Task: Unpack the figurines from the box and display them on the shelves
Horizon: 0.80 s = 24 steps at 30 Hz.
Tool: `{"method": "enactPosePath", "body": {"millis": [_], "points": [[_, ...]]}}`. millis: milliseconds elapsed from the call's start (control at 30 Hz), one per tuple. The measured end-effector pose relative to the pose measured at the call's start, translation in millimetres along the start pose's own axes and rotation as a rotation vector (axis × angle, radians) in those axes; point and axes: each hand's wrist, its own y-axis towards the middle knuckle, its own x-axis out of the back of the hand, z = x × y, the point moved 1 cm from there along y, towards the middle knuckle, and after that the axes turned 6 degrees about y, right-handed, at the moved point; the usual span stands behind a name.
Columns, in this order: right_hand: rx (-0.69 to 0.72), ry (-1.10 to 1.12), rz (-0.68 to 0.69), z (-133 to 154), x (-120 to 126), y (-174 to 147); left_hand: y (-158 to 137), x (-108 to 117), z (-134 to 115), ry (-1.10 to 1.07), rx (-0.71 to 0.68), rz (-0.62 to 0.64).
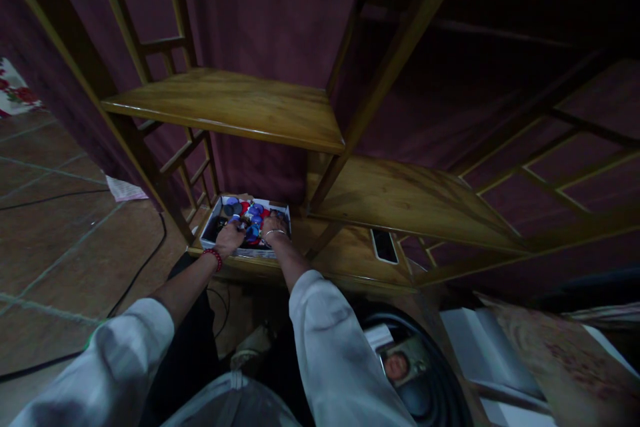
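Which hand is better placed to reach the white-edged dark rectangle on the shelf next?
Right, probably: the right hand is nearer the rectangle, while the left hand is farther left at the box.

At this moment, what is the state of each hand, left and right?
Left hand: at the small colourful items in the box; open or closed cannot be told.
Right hand: also at the box; its grip cannot be told.

- Box (253,253): white walls.
- Round pieces (256,209): blue, red, dark grey.
- Beaded bracelet (217,257): red.
- Shelf (225,103): yellow-brown, wood-grained.
- Curtain (260,13): maroon.
- Sleeves (330,327): pale grey.
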Motion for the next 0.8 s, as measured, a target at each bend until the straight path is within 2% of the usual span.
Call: {"method": "enactPosePath", "body": {"millis": [100, 233, 433, 800], "points": [[0.022, 0.053, -0.052, -2.5, 0.6, 4.0, 1.0, -1.6, -0.6, 0.029, 0.011, 0.002], [0.153, 0.13, -0.095, 5.5, -7.5, 16.7, 5.5, -5.5, 1.7, 0.051, 0.003, -0.014], [0.105, 0.175, 0.093, 14.5, -22.9, 33.2, 7.6, -7.8, 3.6, 0.07, -0.026, -0.015], [0.141, 0.317, 0.029, -3.8, -28.0, 35.5, 8.8, -9.0, 1.3, 0.099, -0.007, -0.01]]}}
